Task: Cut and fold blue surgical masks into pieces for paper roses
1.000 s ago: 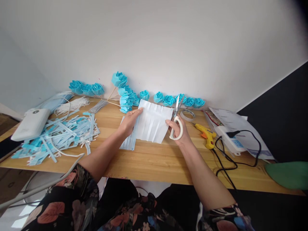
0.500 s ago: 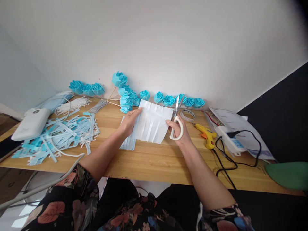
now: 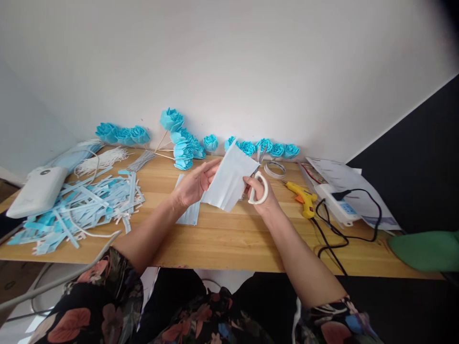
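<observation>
My right hand (image 3: 261, 192) is closed around white-handled scissors (image 3: 266, 190), whose blades point up and away. Its thumb also pinches the right edge of a pale, pleated face mask piece (image 3: 233, 177), which tilts above the table with its ear loops gone. My left hand (image 3: 196, 184) lies along the left side of this piece, palm turned up and fingers stretched out, some of them hidden behind it. Under my left hand, a flat blue mask piece (image 3: 189, 215) rests on the table.
Blue fabric flowers (image 3: 182, 150) line the wall, some on sticks. At left lie a heap of cut strips (image 3: 96, 203), white cords (image 3: 103, 160), wires (image 3: 141, 160) and a white power bank (image 3: 38, 191). To the right are a tape roll (image 3: 275, 170), yellow glue gun (image 3: 304, 198) and power strip (image 3: 339, 205).
The mask piece has swung from lying broad and flat to a slanted, partly folded pose. My left hand has let go of its top left corner and turned palm up.
</observation>
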The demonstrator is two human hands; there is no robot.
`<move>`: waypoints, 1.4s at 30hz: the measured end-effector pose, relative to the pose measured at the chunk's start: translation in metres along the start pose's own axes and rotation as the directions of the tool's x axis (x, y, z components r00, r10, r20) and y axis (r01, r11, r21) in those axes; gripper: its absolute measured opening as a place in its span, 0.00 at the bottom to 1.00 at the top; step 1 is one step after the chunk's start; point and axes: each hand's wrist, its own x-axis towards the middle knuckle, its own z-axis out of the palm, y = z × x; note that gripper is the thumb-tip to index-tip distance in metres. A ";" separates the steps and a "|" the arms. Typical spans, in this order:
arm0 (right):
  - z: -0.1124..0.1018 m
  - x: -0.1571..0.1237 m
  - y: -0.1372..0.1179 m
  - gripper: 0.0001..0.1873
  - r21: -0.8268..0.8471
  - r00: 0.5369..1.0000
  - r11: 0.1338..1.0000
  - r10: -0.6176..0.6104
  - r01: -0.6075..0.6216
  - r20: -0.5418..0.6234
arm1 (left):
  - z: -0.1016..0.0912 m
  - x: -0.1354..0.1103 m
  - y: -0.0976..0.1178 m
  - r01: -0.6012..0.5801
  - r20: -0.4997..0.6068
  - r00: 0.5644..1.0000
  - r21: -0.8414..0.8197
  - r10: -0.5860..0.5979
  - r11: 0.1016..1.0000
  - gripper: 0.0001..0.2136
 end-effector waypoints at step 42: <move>0.009 -0.004 0.000 0.22 0.003 0.995 0.999 -0.046 0.047 -0.084 | 0.018 -0.017 -0.019 -0.175 0.120 0.982 0.256 0.148 0.951 0.41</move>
